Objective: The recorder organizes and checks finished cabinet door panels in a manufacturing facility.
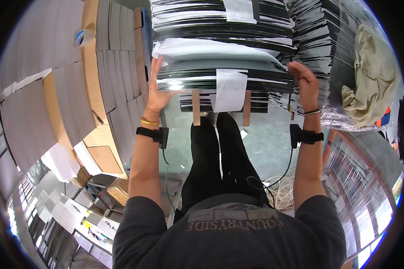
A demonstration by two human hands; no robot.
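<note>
A stack of black-edged sheets (184, 80) lies crosswise in front of me, with a white paper slip (231, 89) hanging down its front. My left hand (155, 87) presses on the stack's left end, fingers along the end and thumb at the front lower edge. At the right end my right hand (305, 83) is curled, its fingertips by the far corner; its thumb is hidden. Between them the two hands hold the stack. Behind it, a white sheet (211, 46) bulges up over a grey-green surface.
More black-edged stacks (188, 18) rise behind, others (312, 40) at right. Two wooden strips (196, 110) stick out below. Grey sheet piles (27, 116) and a tape roll (81, 38) occupy the left. Beige cloth (370, 76) lies at right; a wire cage (354, 166) stands nearer.
</note>
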